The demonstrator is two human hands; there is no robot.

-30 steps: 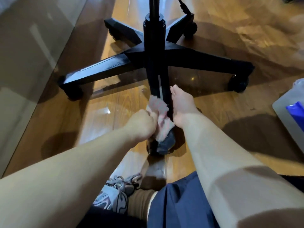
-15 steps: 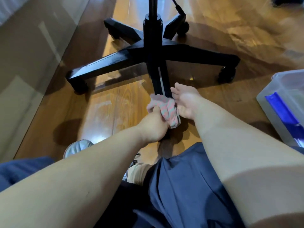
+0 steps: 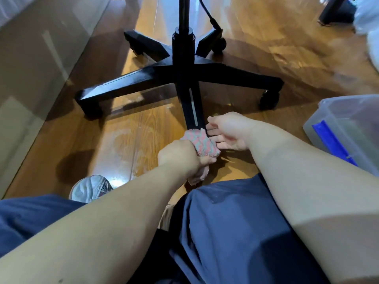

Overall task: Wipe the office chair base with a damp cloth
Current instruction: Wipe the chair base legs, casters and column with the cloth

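Pink-and-grey cloth (image 3: 200,143), gripped in the left hand (image 3: 178,154), covers the chair base's (image 3: 164,76) nearest leg (image 3: 192,105) tip; right hand (image 3: 227,130) slack beside it; other legs probably left.

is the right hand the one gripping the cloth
No, the left hand grips the cloth while the right hand is open beside it.

On my feed the left hand (image 3: 178,158) grips a bunched pink-and-grey cloth (image 3: 200,143), which lies on the near end of the closest leg (image 3: 187,107) of the black five-star chair base (image 3: 164,76). The right hand (image 3: 227,131) is just beside it, fingers straight, with the fingertips at the cloth's right side. A clear plastic bin (image 3: 348,124) with a blue strip stands on the wooden floor (image 3: 127,144) at right. A pale sneaker (image 3: 90,187) shows at lower left.
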